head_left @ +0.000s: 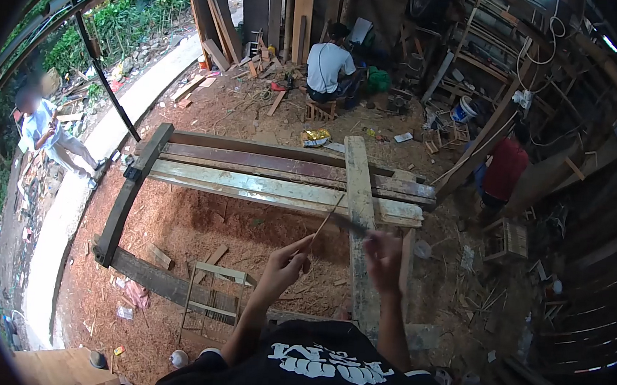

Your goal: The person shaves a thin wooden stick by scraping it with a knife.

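Observation:
My left hand (285, 270) is closed around a thin wooden stick (326, 223), which slants up and to the right over the bench. Just right of it, my right hand (383, 258) is closed on a dark, blurred blade-like tool (350, 224) that points left toward the stick. Motion blurs this hand and the tool. Both hands are in front of my chest, apart from each other. Beneath and beyond them is a timber frame with long planks (251, 182) and a wide crosswise board (359, 190).
A person in a white shirt (327, 68) sits at the back. Another person (50, 129) stands on the left path, and one in red (505, 166) is at right. A small wooden frame (191, 303) stands lower left. Wood shavings and scraps cover the ground; a bucket (465, 109) is upper right.

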Demonstrator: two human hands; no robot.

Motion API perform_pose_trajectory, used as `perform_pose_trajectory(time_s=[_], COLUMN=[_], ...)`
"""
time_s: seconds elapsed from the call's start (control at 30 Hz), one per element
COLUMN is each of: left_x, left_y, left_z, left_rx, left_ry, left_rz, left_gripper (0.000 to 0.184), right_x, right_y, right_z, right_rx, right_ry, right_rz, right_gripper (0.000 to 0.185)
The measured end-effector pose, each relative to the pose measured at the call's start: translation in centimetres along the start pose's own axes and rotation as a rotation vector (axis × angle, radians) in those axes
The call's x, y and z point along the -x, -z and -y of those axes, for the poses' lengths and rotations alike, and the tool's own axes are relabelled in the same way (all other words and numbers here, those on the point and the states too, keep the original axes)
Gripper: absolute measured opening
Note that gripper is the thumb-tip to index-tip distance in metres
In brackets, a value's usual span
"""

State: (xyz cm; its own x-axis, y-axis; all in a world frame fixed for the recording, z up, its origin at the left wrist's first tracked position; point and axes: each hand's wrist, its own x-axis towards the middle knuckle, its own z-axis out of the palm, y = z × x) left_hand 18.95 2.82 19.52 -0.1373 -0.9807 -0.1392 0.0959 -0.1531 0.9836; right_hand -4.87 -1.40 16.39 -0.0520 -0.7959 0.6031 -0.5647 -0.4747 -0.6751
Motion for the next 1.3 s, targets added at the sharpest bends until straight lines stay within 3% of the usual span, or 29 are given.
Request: perform_pose_trajectory(time_s=[0.13, 0.23, 0.3, 0.33, 0.37, 0.4, 0.47, 0.57, 0.67, 0.8, 0.87, 0.9, 1.0, 1.1, 1.2, 1.3], left_x=[-0.9, 0.7, 2.4, 3.2, 4.5, 5.4, 5.7, 5.3, 4.6, 4.7, 4.8, 4.9, 5.4, 4.5, 4.8, 5.6], left_y=[0.2, 0.4, 1.1, 1.5, 1.9, 2.5, 3.2, 3.9, 2.7, 0.6, 0.2, 0.0, 0.4, 0.5, -0.6, -2.3], left_z=[2.6, 2.4, 1.5, 1.8, 2.4, 2.8, 3.4, 5.6, 4.3, 2.2, 1.8, 1.7, 1.5, 2.9, 2.2, 1.8], left_rx=[-0.156, -0.129, -0.09, -0.092, -0.094, -0.099, -0.105, -0.126, -0.44, -0.778, -0.831, -0.857, -1.029, -1.13, -1.24, -1.239], left_ry=[-0.136, -0.17, -0.102, -0.11, -0.117, -0.127, -0.099, -0.091, -0.162, -0.426, -0.374, -0.348, -0.412, -0.628, -0.602, -0.682], left_rz=[0.059, 0.09, 0.097, 0.141, 0.184, 0.228, 0.11, 0.014, 0.045, 0.032, 0.038, 0.04, 0.035, -0.13, -0.165, -0.424], left_gripper=[0.036, 0.035, 0.035, 0.036, 0.036, 0.036, 0.037, 0.041, 0.048, 0.049, 0.045, 0.043, 0.032, 0.03, 0.034, 0.05], right_x=[0.9, 0.6, -0.5, -0.7, -0.7, -0.7, 0.0, 2.5, 5.4, 4.9, 5.4, 5.8, 6.1, 7.3, 9.5, 10.9], right_y=[-2.0, -1.7, 0.5, 1.4, 2.7, 3.8, 5.7, 4.8, 1.5, 0.8, 1.2, 1.4, 2.3, 2.7, 2.5, 0.9], right_z=[3.5, 1.8, -0.5, -2.4, -5.2, -6.9, -7.2, -3.9, -0.7, 3.3, 2.9, 2.6, 2.7, 3.2, 1.7, 2.0], right_rx=[-0.019, 0.003, 0.1, 0.096, 0.346, 0.294, 0.236, 0.074, -0.15, -0.03, 0.156, 0.165, 0.235, 0.01, -0.47, -0.681], right_ry=[0.072, 0.177, 0.072, -0.098, -0.161, -0.263, -0.206, -0.265, -0.378, -0.226, -0.093, -0.134, 0.022, -0.241, -0.601, -0.65], right_rz=[0.26, 0.11, 0.001, -0.047, -0.162, -0.333, -0.477, -0.222, 0.021, 0.095, 0.156, 0.172, 0.162, 0.311, 0.427, 0.206], right_gripper=[0.037, 0.039, 0.042, 0.043, 0.041, 0.039, 0.033, 0.032, 0.04, 0.037, 0.034, 0.03, 0.025, 0.022, 0.024, 0.025])
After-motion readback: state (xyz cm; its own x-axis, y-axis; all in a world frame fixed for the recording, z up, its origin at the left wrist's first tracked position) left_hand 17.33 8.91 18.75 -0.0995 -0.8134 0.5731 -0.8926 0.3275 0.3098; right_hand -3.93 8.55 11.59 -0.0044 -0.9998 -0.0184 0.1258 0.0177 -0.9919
